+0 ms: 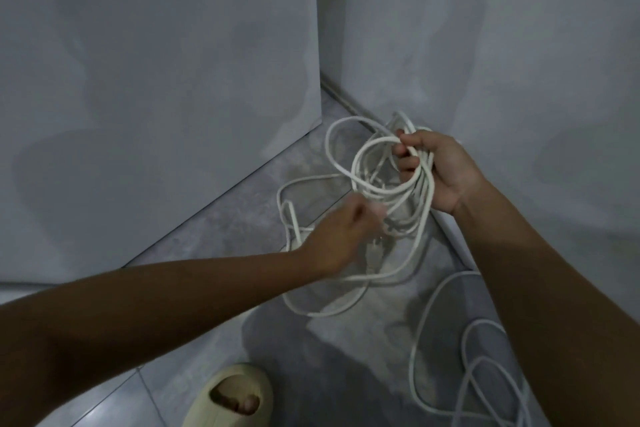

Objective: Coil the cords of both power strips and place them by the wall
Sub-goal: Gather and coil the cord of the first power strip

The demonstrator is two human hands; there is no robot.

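**Head view.** The right hand (446,170) is raised near the corner of the room. Its fingers (408,163) are curled round a coil of white round cord (375,192), and several loops hang below and to the left of them. The left hand (341,236) reaches in from the lower left, with its fingers (372,211) curled at the coil's lower edge. Motion blur hides whether they pinch a strand. Just beneath the left fingers a white plug (374,255) shows, partly covered by the hand.

Loose white cord (313,314) trails from the coil onto the grey tiled floor (221,225) and passes under the left forearm, which hides part of it. Below the right forearm, well apart from the fingers, a second white cord (412,357) lies in open loops on the floor.

A tall grey panel (156,80) stands to the left of both hands. The grey plastered wall (519,45) rises just behind the right hand. Near the lower edge, a beige foam slide sandal (235,388) shows bare toes.
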